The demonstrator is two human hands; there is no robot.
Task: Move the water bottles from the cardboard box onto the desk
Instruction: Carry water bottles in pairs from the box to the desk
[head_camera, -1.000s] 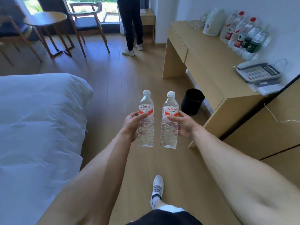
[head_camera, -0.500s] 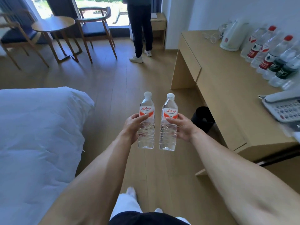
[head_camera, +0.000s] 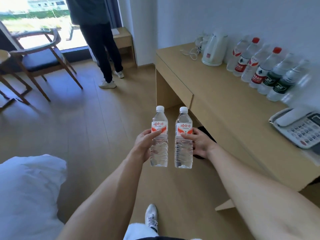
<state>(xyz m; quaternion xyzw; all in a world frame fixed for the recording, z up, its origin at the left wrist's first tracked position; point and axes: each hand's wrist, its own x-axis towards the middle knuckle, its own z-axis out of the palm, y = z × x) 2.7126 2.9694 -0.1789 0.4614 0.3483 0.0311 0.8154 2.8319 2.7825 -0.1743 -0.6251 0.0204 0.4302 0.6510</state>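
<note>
The left hand (head_camera: 144,145) is wrapped round one clear plastic water bottle with a white cap and red-and-white label (head_camera: 159,137), and the right hand (head_camera: 200,144) grips a matching second clear bottle (head_camera: 183,139) the same way. Both bottles are upright, side by side with a narrow gap between them, carried out in front of the body over the wooden floor.

In the last second the person has walked closer to the light wooden surface (head_camera: 216,94) on the right. It now fills far more of the view, and its near edge sits just beside the right hand. The small black bin (head_camera: 206,132) under it has slipped mostly behind that hand.

The grip on the bottles has not changed at all, so this looks like the carrying step nearing its end. A row of clear bottles with red and dark labels (head_camera: 259,71) already stands along the wall past the white electric kettle (head_camera: 214,51), with a white desk telephone (head_camera: 297,127) nearer. The free patch in front of the row seems the likely landing spot. The cardboard box is out of view.
</note>
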